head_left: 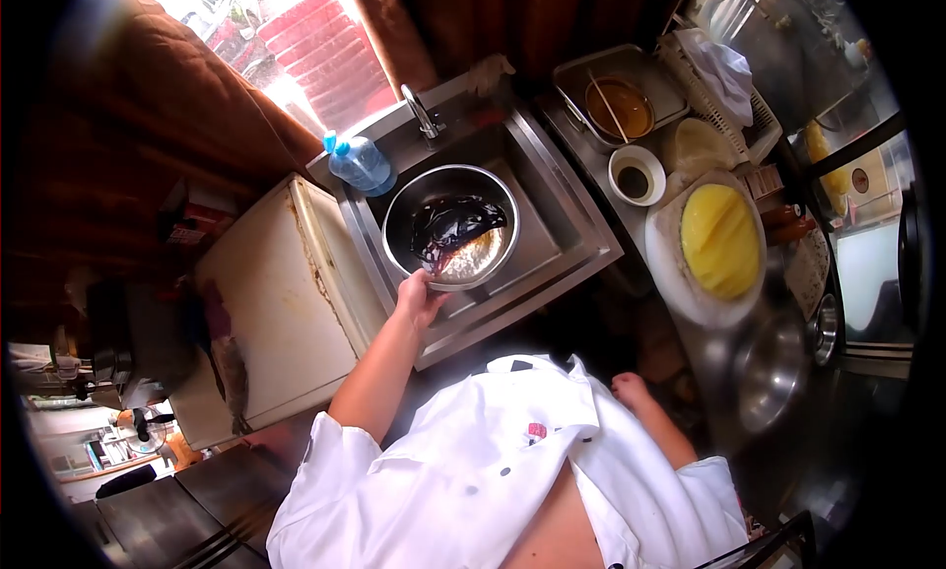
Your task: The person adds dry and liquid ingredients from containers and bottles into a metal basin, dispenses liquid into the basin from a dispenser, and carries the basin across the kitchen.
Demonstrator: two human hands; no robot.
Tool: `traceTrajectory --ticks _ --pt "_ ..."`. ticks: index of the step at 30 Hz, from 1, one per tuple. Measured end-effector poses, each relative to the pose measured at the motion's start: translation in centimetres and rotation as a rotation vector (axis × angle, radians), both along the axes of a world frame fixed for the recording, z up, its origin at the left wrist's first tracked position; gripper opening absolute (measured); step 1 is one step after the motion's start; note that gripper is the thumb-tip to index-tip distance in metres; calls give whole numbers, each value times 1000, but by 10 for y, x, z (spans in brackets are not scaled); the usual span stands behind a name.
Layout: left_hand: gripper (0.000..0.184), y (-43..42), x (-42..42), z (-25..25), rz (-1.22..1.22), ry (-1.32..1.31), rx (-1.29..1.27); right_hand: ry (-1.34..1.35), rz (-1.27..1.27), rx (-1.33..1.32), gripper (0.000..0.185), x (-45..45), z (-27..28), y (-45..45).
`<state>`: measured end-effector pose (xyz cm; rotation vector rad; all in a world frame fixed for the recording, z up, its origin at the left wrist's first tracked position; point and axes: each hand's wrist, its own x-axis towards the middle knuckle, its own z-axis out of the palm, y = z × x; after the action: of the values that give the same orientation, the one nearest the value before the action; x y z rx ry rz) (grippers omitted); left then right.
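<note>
A round metal bowl (397, 209) with something dark and glossy in it is at the left part of the steel sink (581, 209). Pale light reflects off the near part of the bowl's inside. My left hand (422, 299) grips the bowl's near rim, thumb on the edge and fingers mostly hidden beneath. Low at my right side, beside the white jacket, is my right hand (631, 388). Its fingers look curled, and I see nothing in them. A faucet (420, 114) rises behind the bowl.
A blue plastic bottle (363, 167) stands at the sink's back left corner. On the right counter are a white bowl (618, 165) of dark liquid, a pan of brown liquid (631, 101), a yellow mound (722, 239) and a metal bowl (774, 372). A white-topped surface (266, 303) lies left.
</note>
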<state>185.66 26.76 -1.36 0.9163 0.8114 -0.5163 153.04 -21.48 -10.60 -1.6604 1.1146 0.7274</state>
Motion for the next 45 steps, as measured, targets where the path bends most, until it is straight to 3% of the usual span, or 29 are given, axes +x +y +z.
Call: traceTrajectory --ticks 4,6,7,8,11,14,16,20,21,26,30,32,34,35,39,41,43,44,45 --pt "38 -3 -32 25 40 -30 42 -44 -97 21 15 12 16 8" --pt "38 -17 -36 31 -56 17 19 -88 -80 19 15 6 20 12" --pt "32 -20 -29 9 -11 34 -55 -91 -40 13 14 5 20 15" --pt "23 -24 -17 7 -50 3 40 -74 36 -16 13 8 23 17" --pt "22 -11 5 -1 80 -76 40 -69 222 -116 11 22 69 36" --pt "23 4 -24 20 -36 -81 134 -98 63 -50 12 17 67 34" --pt "23 -8 -32 33 -103 -36 121 -63 101 -59 14 8 62 31" --pt "19 -6 -8 -10 -82 -71 139 -15 292 -107 15 -7 45 19" --pt "26 -3 -16 -7 -5 -71 135 -16 237 -95 14 -1 57 21" --pt "28 -21 -51 41 -82 20 31 -70 73 -46 13 7 62 26" --pt "17 -12 -14 -7 -11 -146 100 -9 260 -81 17 14 64 24" --pt "19 6 -30 -10 -47 -95 143 -41 145 -42 18 14 48 18" --pt "18 -8 -38 34 -89 -95 145 -106 84 -12 20 8 37 15" --pt "18 -18 -45 49 -104 -86 146 -103 161 -34 18 8 42 16" --pt "17 -19 -20 27 21 -187 97 -20 287 -91 16 17 75 30" --pt "18 -2 -42 15 13 -141 126 -80 207 -117 17 11 62 26" --pt "20 -4 -58 32 -35 -108 110 -298 299 -70 22 -38 -42 -38" --pt "22 -12 -67 47 -82 -76 75 -233 467 -63 26 -65 -124 -86" --pt "22 -22 -66 40 -68 -77 82 -209 545 -96 26 -64 -127 -93"
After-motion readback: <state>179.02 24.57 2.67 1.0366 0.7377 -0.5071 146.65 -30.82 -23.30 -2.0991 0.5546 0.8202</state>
